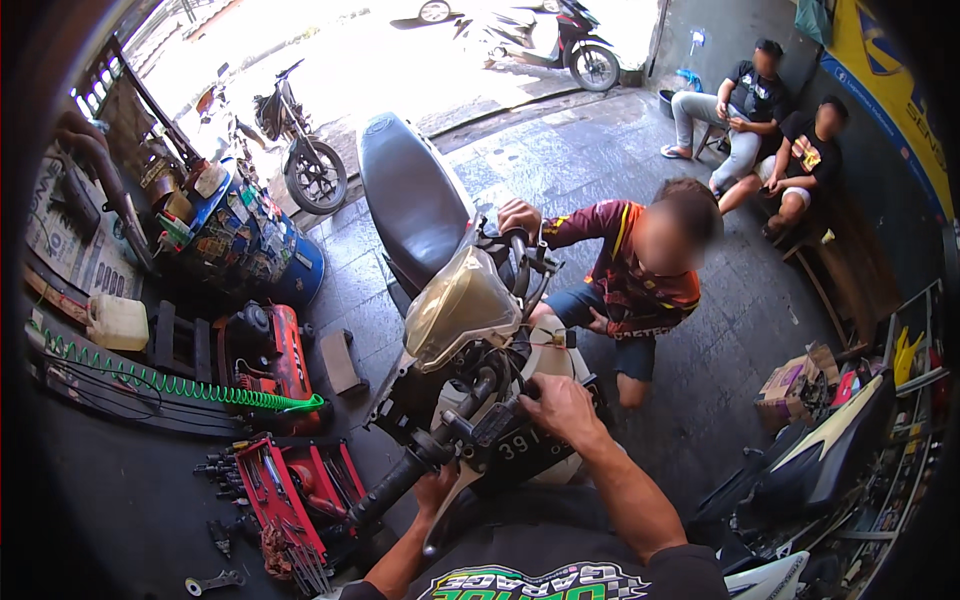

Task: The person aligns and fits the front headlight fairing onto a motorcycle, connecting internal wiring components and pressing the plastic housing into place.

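A motor scooter with a dark seat [410,195] stands before me, its handlebar area opened up. The clear headlight unit [458,310] is loose and tilted, with thin wires beside it. My right hand [560,408] is closed at the dark parts by the handlebar, just above the number plate [520,450]; what its fingers grip is hidden. Below the black handlebar grip [390,487] and brake lever [455,505] is my left hand [435,487], its fingers mostly hidden behind the bar. Across from me a crouching co-worker's hand [520,215] rests on the other handlebar end.
At left are a red tool box [305,490] with several tools, a wrench [215,582] on the floor, a red compressor [290,350], a green coiled hose [190,388] and a blue drum [300,265]. Two people sit on a bench [850,270]; a cardboard box [795,385] stands at right.
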Available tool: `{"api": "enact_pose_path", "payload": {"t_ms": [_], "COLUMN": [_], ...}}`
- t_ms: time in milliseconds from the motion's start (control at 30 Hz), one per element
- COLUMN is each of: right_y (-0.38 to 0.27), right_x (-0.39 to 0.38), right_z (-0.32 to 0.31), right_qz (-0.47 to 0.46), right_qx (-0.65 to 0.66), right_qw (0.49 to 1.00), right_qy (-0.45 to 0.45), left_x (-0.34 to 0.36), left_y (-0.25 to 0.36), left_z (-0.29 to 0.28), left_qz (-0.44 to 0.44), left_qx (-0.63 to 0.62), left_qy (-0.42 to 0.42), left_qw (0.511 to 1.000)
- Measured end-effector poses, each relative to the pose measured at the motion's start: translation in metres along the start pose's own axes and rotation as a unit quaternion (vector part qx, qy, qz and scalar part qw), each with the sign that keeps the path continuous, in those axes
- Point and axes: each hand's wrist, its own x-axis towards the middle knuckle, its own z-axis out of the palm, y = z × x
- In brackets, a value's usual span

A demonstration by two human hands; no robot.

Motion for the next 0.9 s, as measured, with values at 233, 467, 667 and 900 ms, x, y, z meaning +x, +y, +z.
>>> {"api": "enact_pose_path", "payload": {"t_ms": [233, 467, 667, 900], "right_y": [0.002, 0.012, 0.017, 0.014], "right_x": [0.005, 0.009, 0.016, 0.013], "right_z": [-0.017, 0.014, 0.025, 0.022], "right_qz": [0.026, 0.003, 0.006, 0.074], "right_qx": [0.111, 0.129, 0.145, 0.384], "right_qw": [0.993, 0.992, 0.989, 0.914], "right_qy": [-0.026, -0.010, -0.024, -0.106], "left_x": [-0.002, -0.003, 0.005, 0.005], "left_y": [-0.005, -0.004, 0.016, 0.021], "left_z": [0.012, 0.023, 0.025, 0.024], "left_qz": [0.086, 0.209, 0.232, 0.170], "left_qx": [-0.074, 0.158, 0.098, 0.094], "left_qy": [0.011, -0.069, -0.047, -0.057], "left_qw": [0.993, 0.962, 0.967, 0.979]}}
